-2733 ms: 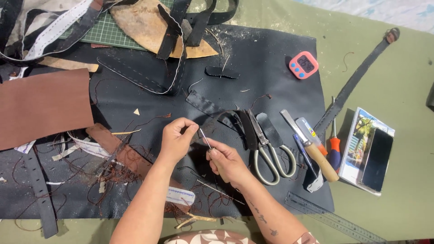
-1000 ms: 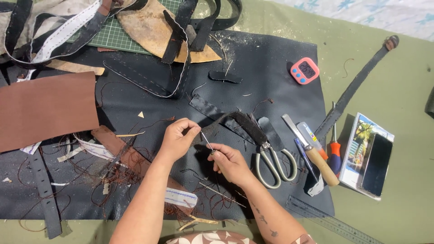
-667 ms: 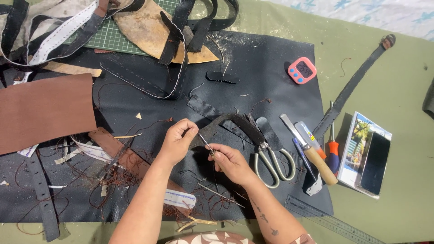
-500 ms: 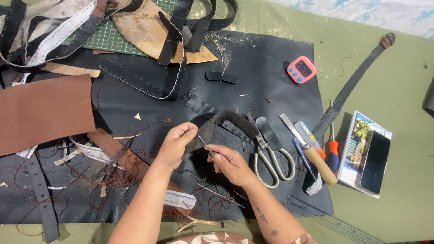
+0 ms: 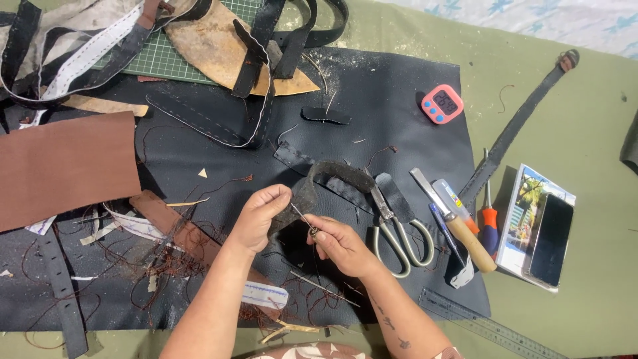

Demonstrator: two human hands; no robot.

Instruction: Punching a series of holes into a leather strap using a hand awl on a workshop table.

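My left hand pinches one end of a curved black leather strip, which arches up off the black leather sheet. In my right hand is a thin metal-tipped awl, its point set against the strip right beside my left fingers. Both hands hover over the middle of the sheet.
Scissors, a wooden-handled knife, an orange screwdriver and a pink timer lie to the right. A phone on a booklet and a steel ruler sit further right. Brown leather, straps and thread scraps crowd the left.
The black strip has lifted and curled higher off the sheet. My hands have drawn closer together, with the awl tip now lower and nearer my left fingers.
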